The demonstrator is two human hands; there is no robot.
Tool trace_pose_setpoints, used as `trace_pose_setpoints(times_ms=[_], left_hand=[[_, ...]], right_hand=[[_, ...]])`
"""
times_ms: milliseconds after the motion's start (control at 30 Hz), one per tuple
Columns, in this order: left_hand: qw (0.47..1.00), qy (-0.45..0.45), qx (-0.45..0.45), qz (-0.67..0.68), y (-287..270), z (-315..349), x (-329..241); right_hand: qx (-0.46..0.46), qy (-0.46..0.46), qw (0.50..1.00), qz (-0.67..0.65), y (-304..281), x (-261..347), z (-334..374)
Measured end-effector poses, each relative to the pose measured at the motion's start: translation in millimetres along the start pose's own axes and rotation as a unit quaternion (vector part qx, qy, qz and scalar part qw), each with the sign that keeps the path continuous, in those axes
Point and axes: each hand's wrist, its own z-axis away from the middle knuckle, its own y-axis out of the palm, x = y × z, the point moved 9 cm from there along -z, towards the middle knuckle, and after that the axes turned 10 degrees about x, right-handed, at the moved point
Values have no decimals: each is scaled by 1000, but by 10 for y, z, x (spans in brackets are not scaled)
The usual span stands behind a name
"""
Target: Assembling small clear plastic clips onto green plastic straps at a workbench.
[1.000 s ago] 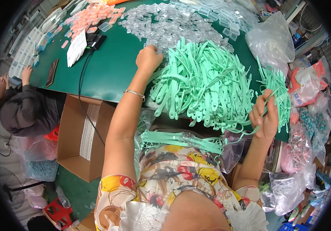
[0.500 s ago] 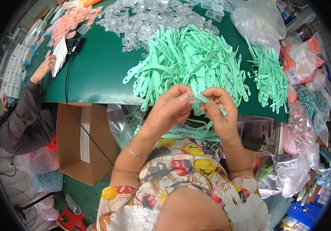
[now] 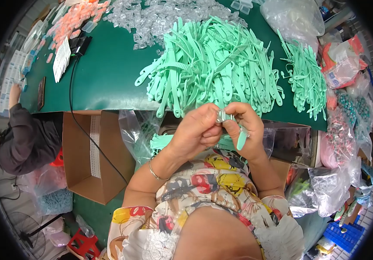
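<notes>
My left hand [image 3: 198,130] pinches a small clear plastic piece [image 3: 221,115] between thumb and fingertips. My right hand [image 3: 248,126] is closed on a mint-green strap [image 3: 241,140], whose rounded end sticks out below the fingers. Both hands meet at the clear piece in front of the table's near edge, and the strap appears to run into it. How far it runs in is hidden by my fingers. Just beyond them lies a big heap of the same green straps [image 3: 212,65]. Behind that heap spreads a pile of clear plastic pieces [image 3: 173,19].
A smaller bundle of green straps [image 3: 305,82] lies at the table's right. Farther left are white cards [image 3: 62,60], a black device with a cable [image 3: 80,45] and orange pieces [image 3: 76,19]. Below the table stands a cardboard box [image 3: 112,160]. A co-worker's sleeve [image 3: 30,138] shows at left.
My hands have come slightly closer together, and the strap's end now points down below my right hand. The co-worker's hand has left the white cards and moved to the far left.
</notes>
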Motion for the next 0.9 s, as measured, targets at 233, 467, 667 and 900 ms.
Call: trace_pose_setpoints(times_ms=[233,467,667,900], left_hand=[[981,-12,-65,-183,-143,79,-80],[849,73,-78,-518,-59,153,-273],[835,83,-53,-541,-97,223,-290],[974,18,-2,-227,-173,250,-59]], right_hand=[[-21,35,992,-118,-15,-99,53],[-17,23,991,134,-41,-76,114],[60,55,977,-198,123,-217,137],[86,115,989,-46,158,-417,188]])
